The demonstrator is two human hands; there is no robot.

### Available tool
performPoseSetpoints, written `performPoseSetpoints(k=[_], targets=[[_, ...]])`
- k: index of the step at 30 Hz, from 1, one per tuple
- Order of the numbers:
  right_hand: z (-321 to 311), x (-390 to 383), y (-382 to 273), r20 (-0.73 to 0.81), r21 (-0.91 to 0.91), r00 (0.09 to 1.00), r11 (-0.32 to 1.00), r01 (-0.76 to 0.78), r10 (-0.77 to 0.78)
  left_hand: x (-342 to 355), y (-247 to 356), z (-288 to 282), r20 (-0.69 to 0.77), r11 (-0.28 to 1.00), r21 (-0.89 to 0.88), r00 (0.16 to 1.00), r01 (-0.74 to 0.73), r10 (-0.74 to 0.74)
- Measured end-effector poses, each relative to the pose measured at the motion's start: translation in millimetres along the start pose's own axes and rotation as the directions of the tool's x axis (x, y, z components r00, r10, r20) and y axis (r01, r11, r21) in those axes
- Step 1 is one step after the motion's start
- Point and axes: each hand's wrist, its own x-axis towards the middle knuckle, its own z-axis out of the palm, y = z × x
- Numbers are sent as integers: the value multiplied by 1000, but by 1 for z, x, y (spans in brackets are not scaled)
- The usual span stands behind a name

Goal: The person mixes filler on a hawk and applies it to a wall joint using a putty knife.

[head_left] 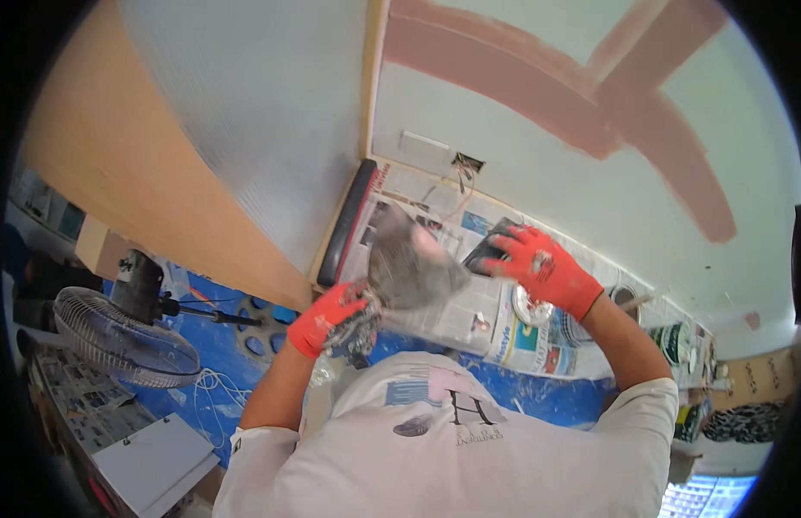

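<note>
My left hand (336, 321), in a red glove with a grey palm, is closed at the lower end of a broad grey putty board (413, 272). Motion blurs the board, and a pink patch of what looks like filler (429, 244) shows on its upper right. To the right, my right hand (543, 266), also red-gloved, grips a dark flat scraper (487, 250). The scraper sits close to the board's right edge; I cannot tell whether they touch. Both hands are above a newspaper-covered surface (452, 319).
Ahead is a pale wall (504, 129) with pink bands and an open socket box (468, 164) with loose wires. A wooden-edged panel (236, 173) rises at left. A fan (124, 332) stands on blue floor covering (212, 406). Tins (668, 341) line the right.
</note>
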Motion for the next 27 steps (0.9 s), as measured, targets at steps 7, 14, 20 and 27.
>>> performPoseSetpoints(k=[7, 14, 20, 27], targets=[[-35, 24, -20, -170, -277, 981, 951, -135, 89, 34, 20, 10, -110, 855, 516, 987, -45, 119], [-23, 56, 4, 268, -256, 963, 961, 103, -32, 38, -13, 8, -267, 827, 543, 905, -143, 332], [-42, 157, 61, -28, -669, 979, 732, 131, -200, 79, -145, -23, -533, 797, 593, 687, -115, 495], [3, 275, 91, 238, -969, 958, 31, 246, -161, 96, -179, -15, -663, 845, 535, 607, -25, 438]])
